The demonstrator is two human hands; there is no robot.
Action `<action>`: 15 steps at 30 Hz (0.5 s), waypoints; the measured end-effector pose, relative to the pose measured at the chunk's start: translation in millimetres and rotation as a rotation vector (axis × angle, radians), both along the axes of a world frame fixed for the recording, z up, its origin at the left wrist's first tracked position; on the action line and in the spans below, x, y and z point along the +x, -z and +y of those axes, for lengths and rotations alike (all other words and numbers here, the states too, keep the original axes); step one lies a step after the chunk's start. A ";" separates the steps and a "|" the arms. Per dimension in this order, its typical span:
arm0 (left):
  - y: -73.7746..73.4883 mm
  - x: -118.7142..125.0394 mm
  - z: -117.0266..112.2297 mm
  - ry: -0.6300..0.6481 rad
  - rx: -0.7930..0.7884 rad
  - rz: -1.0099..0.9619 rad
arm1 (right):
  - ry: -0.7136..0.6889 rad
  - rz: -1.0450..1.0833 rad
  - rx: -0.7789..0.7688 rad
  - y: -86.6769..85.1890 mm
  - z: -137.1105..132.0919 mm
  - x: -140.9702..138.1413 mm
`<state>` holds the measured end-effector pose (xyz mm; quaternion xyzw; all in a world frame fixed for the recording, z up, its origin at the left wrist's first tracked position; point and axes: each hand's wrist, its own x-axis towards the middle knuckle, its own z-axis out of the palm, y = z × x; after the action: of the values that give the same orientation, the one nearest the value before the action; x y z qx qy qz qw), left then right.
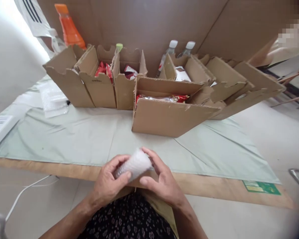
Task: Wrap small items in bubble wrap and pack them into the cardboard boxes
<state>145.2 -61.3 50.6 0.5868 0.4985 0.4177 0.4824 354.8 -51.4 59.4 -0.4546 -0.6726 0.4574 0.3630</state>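
A small whitish bundle that looks like rolled bubble wrap (136,166) is tilted over the table's front edge, its upper end toward the right. My left hand (109,182) is closed around its lower left part, with the thumb lying along the near side. At the other end, my right hand (163,181) is cupped with thumb and fingers apart. Its index fingertip is at the top of the roll, and the thumb stands off from it. Whether anything is wrapped inside, I cannot tell. Behind the hands, a long cardboard box (159,118) holds red packets (181,98).
Several open cardboard bins (103,94) line the back of the table, some with packets inside. Flat bubble wrap sheets (55,99) lie at left, beside a white device (0,131). An orange bottle (71,30) stands behind. A person's arm (271,54) shows at right.
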 end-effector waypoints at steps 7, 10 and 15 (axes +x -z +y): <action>-33.2 11.1 20.6 0.277 0.304 0.237 | -0.073 -0.076 0.148 -31.4 10.5 39.0; -63.3 15.0 58.2 0.028 0.676 0.385 | 0.094 -0.185 0.221 -43.7 14.1 56.1; -92.3 25.4 122.4 -0.232 0.905 0.548 | 0.193 -0.262 0.299 -67.0 18.9 92.5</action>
<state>170.6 61.1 142.8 0.7645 0.4380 0.4728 -0.0155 447.3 -32.5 126.4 -0.5134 -0.7278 0.2529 0.3780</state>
